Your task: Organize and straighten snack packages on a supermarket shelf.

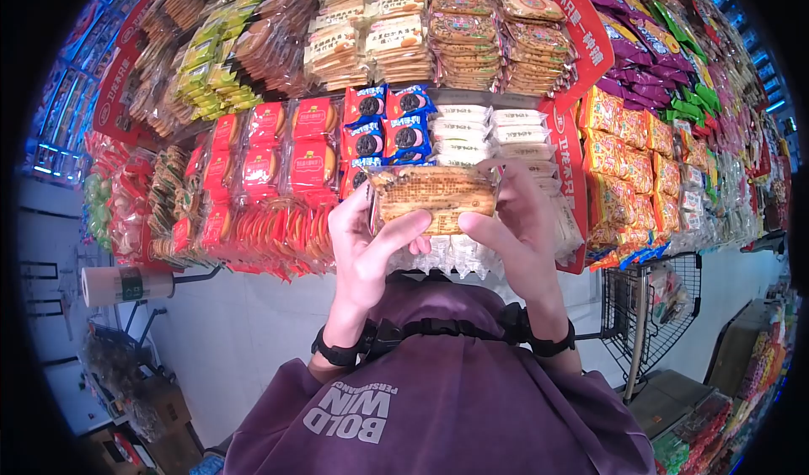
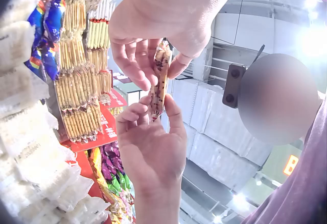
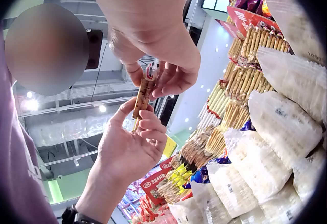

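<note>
Both hands hold one clear-wrapped packet of flat, speckled golden-brown biscuits in front of the chest, before the snack display. My left hand pinches its left end, thumb across the near face and fingers behind. At the right end, my right hand grips it the same way. Edge-on in the left wrist view, the biscuit packet looks thin with dark specks, between thumb and fingers of each hand. The right wrist view also shows the packet from its edge, with a red-marked end near the right hand's fingers.
Behind the packet stand red-packed round biscuits, blue cookie packs and white-wrapped snacks. Upper rows hold stacked crackers; orange bags lie to the right. A wire basket stands low right, a plastic-bag roll low left.
</note>
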Action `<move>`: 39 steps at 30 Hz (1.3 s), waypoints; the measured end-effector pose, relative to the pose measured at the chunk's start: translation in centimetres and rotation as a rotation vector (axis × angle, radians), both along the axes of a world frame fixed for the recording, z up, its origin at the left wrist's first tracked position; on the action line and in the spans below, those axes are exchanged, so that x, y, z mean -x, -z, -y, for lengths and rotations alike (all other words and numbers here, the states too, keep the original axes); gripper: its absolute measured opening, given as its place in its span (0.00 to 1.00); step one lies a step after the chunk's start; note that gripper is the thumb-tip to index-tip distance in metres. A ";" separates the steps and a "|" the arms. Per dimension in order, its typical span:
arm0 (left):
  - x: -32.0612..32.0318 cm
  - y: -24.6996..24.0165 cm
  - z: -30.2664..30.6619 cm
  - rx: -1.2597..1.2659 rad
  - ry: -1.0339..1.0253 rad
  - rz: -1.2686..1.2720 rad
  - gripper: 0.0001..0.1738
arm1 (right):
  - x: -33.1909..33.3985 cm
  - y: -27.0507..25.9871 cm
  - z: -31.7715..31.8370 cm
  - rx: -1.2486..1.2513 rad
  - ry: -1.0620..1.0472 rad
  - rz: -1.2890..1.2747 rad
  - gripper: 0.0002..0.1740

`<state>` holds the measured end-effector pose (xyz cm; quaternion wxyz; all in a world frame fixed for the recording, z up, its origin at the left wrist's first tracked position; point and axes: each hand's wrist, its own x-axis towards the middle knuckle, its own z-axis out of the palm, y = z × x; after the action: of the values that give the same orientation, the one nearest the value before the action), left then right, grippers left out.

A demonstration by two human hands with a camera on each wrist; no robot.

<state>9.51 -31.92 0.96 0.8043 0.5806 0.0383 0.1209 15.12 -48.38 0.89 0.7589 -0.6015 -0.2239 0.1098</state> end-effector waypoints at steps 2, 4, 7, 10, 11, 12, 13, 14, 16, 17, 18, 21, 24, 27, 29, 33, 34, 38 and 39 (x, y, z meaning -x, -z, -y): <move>0.0 0.0 -0.1 -0.001 -0.004 0.000 0.15 | -0.1 0.1 0.0 0.009 -0.004 0.011 0.20; 0.0 -0.1 -0.1 -0.005 -0.006 -0.005 0.15 | -0.2 0.3 0.1 0.020 -0.009 0.029 0.20; 0.0 0.1 -0.5 -0.005 -0.001 0.000 0.15 | -0.2 0.5 0.0 0.022 -0.013 0.036 0.21; -0.1 0.1 -0.6 0.012 0.010 0.034 0.16 | 0.1 0.4 -0.2 0.013 -0.004 0.010 0.21; -0.1 -0.1 -0.5 0.011 -0.006 0.042 0.17 | 0.0 0.5 -0.2 0.027 -0.002 0.020 0.21; 0.0 -0.3 -0.3 0.009 -0.022 0.051 0.17 | 0.0 0.5 -0.2 0.041 -0.001 0.030 0.21; 0.0 -0.4 -0.2 0.008 -0.038 0.059 0.18 | -0.1 0.6 -0.2 0.020 0.000 0.080 0.21; 0.2 0.6 -0.7 0.081 -0.001 0.080 0.21 | -0.1 0.6 -0.2 -0.001 0.002 0.130 0.20; -0.1 0.8 -0.9 0.026 0.029 0.120 0.21 | -0.4 0.9 -0.3 -0.025 -0.009 0.214 0.20; -0.2 0.9 -1.0 0.000 0.045 0.139 0.22 | -0.6 1.0 -0.3 -0.027 -0.021 0.248 0.20; -0.1 0.5 -0.9 0.009 0.049 0.087 0.23 | -0.7 1.2 -0.2 -0.029 -0.032 0.281 0.20; -0.2 0.4 -0.7 -0.079 -0.021 0.105 0.25 | -0.5 1.3 -0.4 -0.057 0.014 0.250 0.21; -0.3 0.8 -1.2 -0.165 0.008 0.164 0.28 | -0.7 1.2 -0.3 -0.088 0.003 0.228 0.23; -0.3 0.5 -1.0 -0.148 0.009 0.190 0.30 | -0.9 1.0 -0.2 -0.041 0.069 0.305 0.24; -0.5 0.7 -0.9 -0.251 -0.011 0.256 0.32 | -1.2 1.0 -0.1 0.013 0.121 0.381 0.24; -0.4 1.0 -1.5 -0.490 -0.007 0.313 0.35 | -1.4 0.7 0.4 0.130 0.187 0.447 0.23; -0.4 1.2 -1.4 -0.480 -0.018 0.324 0.36 | -1.4 0.8 0.4 0.136 0.183 0.452 0.22; -0.2 1.2 -1.4 -0.478 -0.024 0.292 0.35 | -1.6 1.3 0.0 0.112 0.179 0.444 0.22; -0.2 1.3 -1.6 -0.492 -0.023 0.286 0.35 | -1.6 1.4 -0.2 0.094 0.182 0.435 0.22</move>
<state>9.67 -30.31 -0.33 0.6350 0.7349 -0.0997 0.2164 16.74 -48.20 -0.50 0.6708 -0.6634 -0.3216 -0.0810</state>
